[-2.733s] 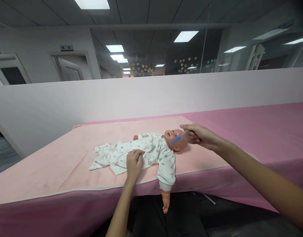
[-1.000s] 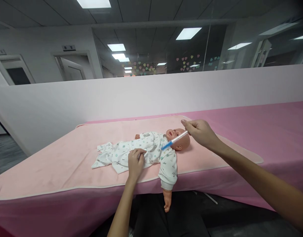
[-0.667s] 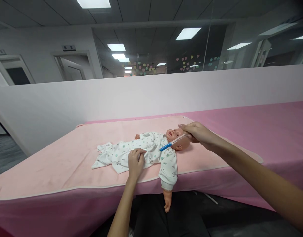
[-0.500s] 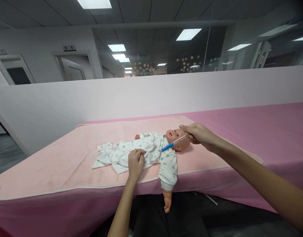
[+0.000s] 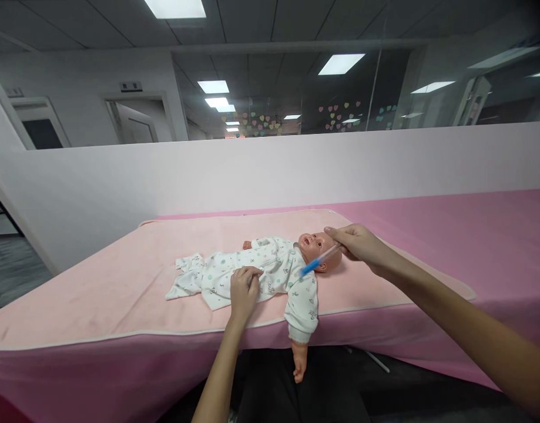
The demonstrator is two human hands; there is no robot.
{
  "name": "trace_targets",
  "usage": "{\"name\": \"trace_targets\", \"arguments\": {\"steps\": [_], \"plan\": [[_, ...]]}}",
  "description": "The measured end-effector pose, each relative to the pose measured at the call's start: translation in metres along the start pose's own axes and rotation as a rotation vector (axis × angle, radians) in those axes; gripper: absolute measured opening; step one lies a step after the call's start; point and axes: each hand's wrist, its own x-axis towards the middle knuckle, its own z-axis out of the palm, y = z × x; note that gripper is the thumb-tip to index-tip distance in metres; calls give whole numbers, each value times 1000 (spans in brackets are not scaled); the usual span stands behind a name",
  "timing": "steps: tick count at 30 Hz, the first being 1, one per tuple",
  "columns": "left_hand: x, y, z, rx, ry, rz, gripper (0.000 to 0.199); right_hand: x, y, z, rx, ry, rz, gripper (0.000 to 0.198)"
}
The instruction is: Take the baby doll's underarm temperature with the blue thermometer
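A baby doll [image 5: 320,244] lies on its back, its head toward the right, dressed in a white printed outfit [image 5: 270,252]. One arm of the doll [image 5: 299,358] hangs over the table's front edge. At the doll's middle, my left hand [image 5: 244,288] has its fingers curled in on the outfit, seemingly pinching a bit of cloth. My right hand [image 5: 355,242] is closed around one end of a slim clear stick with a blue tip [image 5: 311,267]. The stick slants down-left in front of the doll's head and shoulder, smeared by motion.
Under the doll is a peach mat [image 5: 133,276] with a pale edge, spread over a pink tablecloth [image 5: 494,247]. A low white wall [image 5: 261,176] runs behind the table, with glass above it. My dark-trousered legs [image 5: 296,393] are below the front edge.
The blue tip of the stick has swung slightly right and down, closer to the doll's shoulder. My left hand keeps its place on the outfit. The whole view has shifted a little.
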Motion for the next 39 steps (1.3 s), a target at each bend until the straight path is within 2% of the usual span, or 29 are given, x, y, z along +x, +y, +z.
{"name": "trace_targets", "arguments": {"steps": [10, 17, 22, 26, 28, 32, 35, 37, 39], "plan": [[0, 2, -1, -16, -13, -19, 24, -2, 0, -1, -63, 52, -47, 49], [0, 1, -1, -6, -13, -12, 24, -11, 5, 2, -345, 143, -103, 47], [0, 1, -1, -4, -8, -10, 24, -8, 14, -1, -382, 148, -59, 46], [0, 2, -3, 9, 3, -4, 24, -11, 43, 6, -335, 141, 26, 45], [0, 2, -4, 62, 58, -47, 23, -17, 69, 15, -418, 220, 84, 46], [0, -2, -4, 190, 156, -163, 21, -24, 126, 31, -528, 112, 321, 49], [-1, -7, -3, 131, 155, -129, 24, -20, 155, 34, -739, 86, 454, 46], [-2, -9, -3, 75, 252, -139, 25, -16, 165, 33, -875, 92, 473, 43], [-3, -9, -4, 77, 403, -168, 24, -11, 171, 32, -954, 75, 458, 39]]}}
